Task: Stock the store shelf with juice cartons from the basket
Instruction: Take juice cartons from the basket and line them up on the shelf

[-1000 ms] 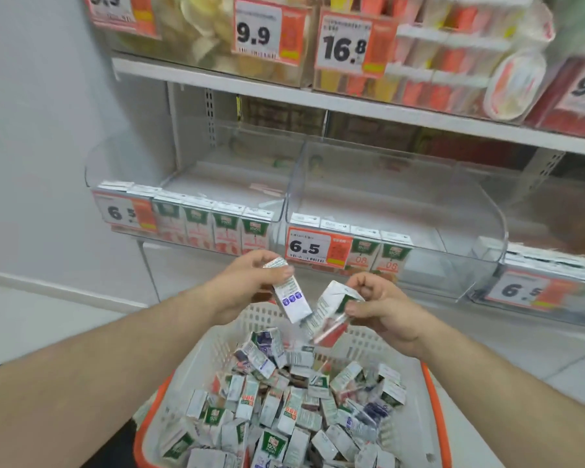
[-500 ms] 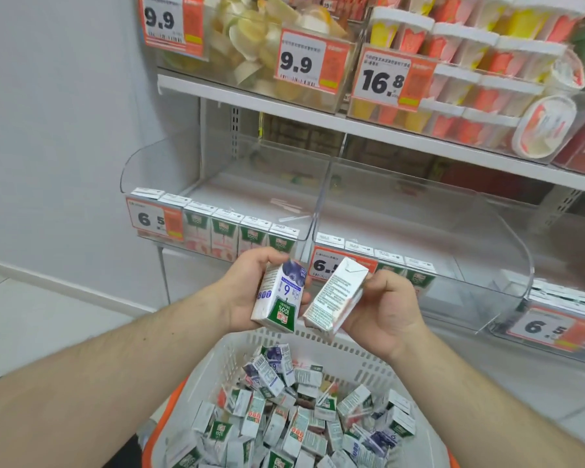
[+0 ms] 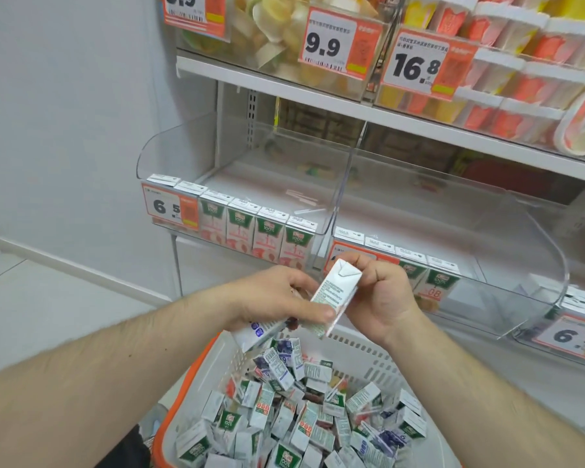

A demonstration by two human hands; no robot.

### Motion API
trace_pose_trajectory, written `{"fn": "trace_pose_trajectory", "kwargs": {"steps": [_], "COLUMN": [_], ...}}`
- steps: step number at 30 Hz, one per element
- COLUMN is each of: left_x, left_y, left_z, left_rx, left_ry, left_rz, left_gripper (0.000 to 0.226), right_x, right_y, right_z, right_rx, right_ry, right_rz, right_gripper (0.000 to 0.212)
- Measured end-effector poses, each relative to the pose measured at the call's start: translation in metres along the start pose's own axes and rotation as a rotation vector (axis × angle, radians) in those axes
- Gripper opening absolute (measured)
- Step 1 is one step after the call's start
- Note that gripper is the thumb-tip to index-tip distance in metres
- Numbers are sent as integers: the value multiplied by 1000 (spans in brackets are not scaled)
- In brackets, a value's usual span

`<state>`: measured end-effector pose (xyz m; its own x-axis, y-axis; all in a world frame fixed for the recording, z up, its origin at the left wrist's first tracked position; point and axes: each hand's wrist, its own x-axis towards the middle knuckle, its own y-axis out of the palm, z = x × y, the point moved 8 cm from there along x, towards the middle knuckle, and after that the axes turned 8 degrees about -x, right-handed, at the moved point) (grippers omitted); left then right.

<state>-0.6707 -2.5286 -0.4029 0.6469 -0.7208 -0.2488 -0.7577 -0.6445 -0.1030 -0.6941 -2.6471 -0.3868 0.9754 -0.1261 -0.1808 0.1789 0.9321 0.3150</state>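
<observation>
Both hands meet over the basket. The left hand and right hand pinch one carton, its long axis tilted, top up and away toward the shelf. Under the left palm a second carton slants downward.

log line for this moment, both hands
left hand: grips blue-print carton | right hand: grips white juice carton | white plastic basket: full

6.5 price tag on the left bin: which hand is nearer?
Left. The left hand sits below and right of the 6.5 price tag, gripping cartons. The right hand is farther right, under the neighbouring bin.
</observation>
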Motion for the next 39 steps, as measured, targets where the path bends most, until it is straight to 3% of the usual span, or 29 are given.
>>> {"fn": "trace_pose_trajectory", "kwargs": {"steps": [5,8,13,17,21,27,33,36,39], "left_x": [-6,-17,-22,-27,-32,-42,-41,-28,-19], "left_y": [-19,-35,-50,-59,-94,-174,-225,-231,-234], "left_z": [-20,-32,-47,-63,-65,-20,28,48,60], "left_rx": [278,413,518,509,282,-478,-789,-1011,-1119], "left_ry": [302,409,401,452,478,284,183,115,77], "left_rz": [-285,-528,-709,-750,-808,-1091,-1371,-1322,-1283], "left_gripper": [67,53,45,33,38,21,52,77,83], "right_x": [-17,-33,-43,-27,23,89,169,206,233], "right_y": [20,24,46,64,69,89,126,138,147], "right_z": [30,41,43,56,77,89,78,57,37], "right_rx": [-537,-697,-901,-1069,-894,-601,-697,-721,-762], "right_ry": [-335,-471,-478,-483,-379,-214,-238,-135,-26], "right_rz": [-37,-136,-145,-269,-244,-174,-131,-106,-54], "right_gripper": [39,49,49,31,9,11,13,19,17]}}
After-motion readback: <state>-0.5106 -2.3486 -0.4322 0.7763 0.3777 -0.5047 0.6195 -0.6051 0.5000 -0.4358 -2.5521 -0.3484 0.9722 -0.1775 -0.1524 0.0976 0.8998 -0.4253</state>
